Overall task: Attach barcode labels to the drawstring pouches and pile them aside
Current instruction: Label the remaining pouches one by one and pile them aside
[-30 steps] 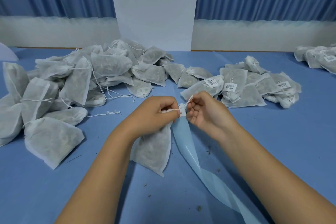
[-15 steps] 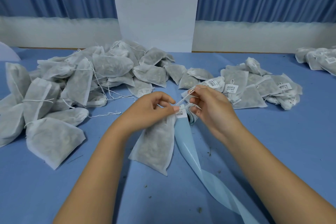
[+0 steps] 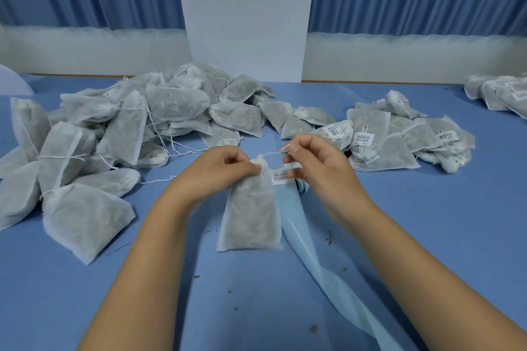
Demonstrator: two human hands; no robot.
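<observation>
**While one pouch (image 3: 251, 216) was gripped**

Where blue table (image 3: 427, 222) spread, unlabelled pile (image 3: 128, 137) lay left, labelled pile (image 3: 399, 137) right. Between them, the pouch held dark dried bits, left hand (image 3: 219, 168) pinching its neck, right hand (image 3: 316, 165) pinching drawstring (image 3: 271, 153) above label (image 3: 281, 175).

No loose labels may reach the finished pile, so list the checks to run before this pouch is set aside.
1. Left hand pinches the neck of the white mesh drawstring pouch: ok.
2. Right hand pinches the white drawstring stretched from that neck: ok.
3. White barcode label sits at the pouch's neck: ok. Fixed to the string: cannot tell.
4. Label print readable: cannot tell, blurred.
5. Pile of labelled pouches lies to the right, with bare blue table in front of it: ok.
6. Light blue backing strip free of the pouch: cannot tell, they overlap in view.
</observation>
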